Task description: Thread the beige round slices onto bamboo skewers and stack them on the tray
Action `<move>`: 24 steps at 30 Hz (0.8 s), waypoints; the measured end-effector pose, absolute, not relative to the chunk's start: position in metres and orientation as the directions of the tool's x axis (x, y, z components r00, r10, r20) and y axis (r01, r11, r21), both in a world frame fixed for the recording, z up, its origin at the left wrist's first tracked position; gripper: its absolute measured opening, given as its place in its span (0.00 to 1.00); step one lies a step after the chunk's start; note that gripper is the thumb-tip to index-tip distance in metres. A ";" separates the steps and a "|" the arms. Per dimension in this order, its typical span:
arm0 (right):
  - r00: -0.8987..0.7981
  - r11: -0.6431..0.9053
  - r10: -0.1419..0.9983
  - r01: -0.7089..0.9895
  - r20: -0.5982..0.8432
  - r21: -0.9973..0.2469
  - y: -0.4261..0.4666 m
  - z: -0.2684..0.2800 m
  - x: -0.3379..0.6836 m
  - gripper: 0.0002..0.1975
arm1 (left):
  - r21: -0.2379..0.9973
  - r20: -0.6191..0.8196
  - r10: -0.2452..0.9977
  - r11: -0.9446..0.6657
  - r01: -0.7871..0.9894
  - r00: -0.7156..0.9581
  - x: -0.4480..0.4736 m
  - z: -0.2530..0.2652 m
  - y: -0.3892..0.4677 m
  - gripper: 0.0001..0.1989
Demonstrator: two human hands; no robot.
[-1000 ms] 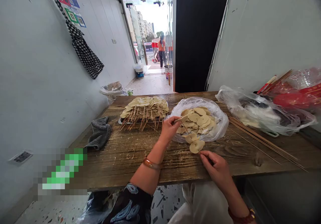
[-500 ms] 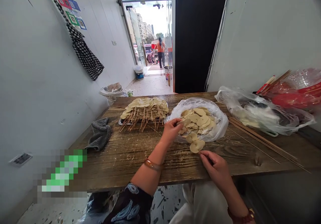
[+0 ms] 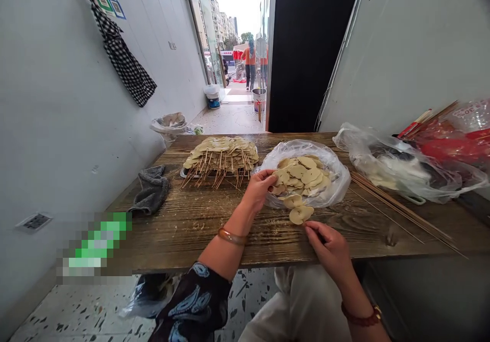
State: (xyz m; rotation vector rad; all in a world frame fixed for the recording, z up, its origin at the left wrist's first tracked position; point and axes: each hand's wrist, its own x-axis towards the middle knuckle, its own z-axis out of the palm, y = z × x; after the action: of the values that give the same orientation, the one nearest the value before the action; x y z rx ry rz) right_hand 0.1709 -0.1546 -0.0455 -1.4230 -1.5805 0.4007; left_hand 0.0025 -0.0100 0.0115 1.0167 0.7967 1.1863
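Note:
My right hand (image 3: 329, 250) pinches the lower end of a thin wooden skewer whose shaft is mostly hidden. Threaded on it are round, thin, pale-yellow slices (image 3: 300, 215), like potato slices. My left hand (image 3: 259, 190) is closed, thumb and fingertips pinching the edge of a loose slice (image 3: 282, 177) at the near left side of a clear plastic bag (image 3: 339, 191). Inside the open bag lies a heap of similar slices (image 3: 302, 171). Left of it, loaded skewers (image 3: 222, 158) are stacked on a metal tray, their stick ends pointing towards me.
Bare skewers (image 3: 401, 206) lie on the wooden table (image 3: 229, 240) at the right, beside another plastic bag (image 3: 383, 163) and red packaging (image 3: 455, 143). A grey cloth (image 3: 150, 191) lies at the left. Beyond the doorway stands a person (image 3: 249, 61).
The view has tipped down, so the table sits higher in the picture. My left hand's slice now lies lower against the heap. The right hand still holds the skewer near the bag's front.

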 end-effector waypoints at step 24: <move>0.129 0.241 0.909 0.612 0.396 -0.753 -0.154 -0.046 0.171 0.13 | 0.952 0.037 0.975 0.033 -0.304 0.220 0.007 0.014 -0.015 0.15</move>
State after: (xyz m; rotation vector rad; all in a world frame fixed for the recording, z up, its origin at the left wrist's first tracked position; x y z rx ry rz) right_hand 0.1705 -0.1540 -0.0464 -1.4638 -1.5748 0.3977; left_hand 0.0074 -0.0154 0.0137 1.0788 0.8191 1.1766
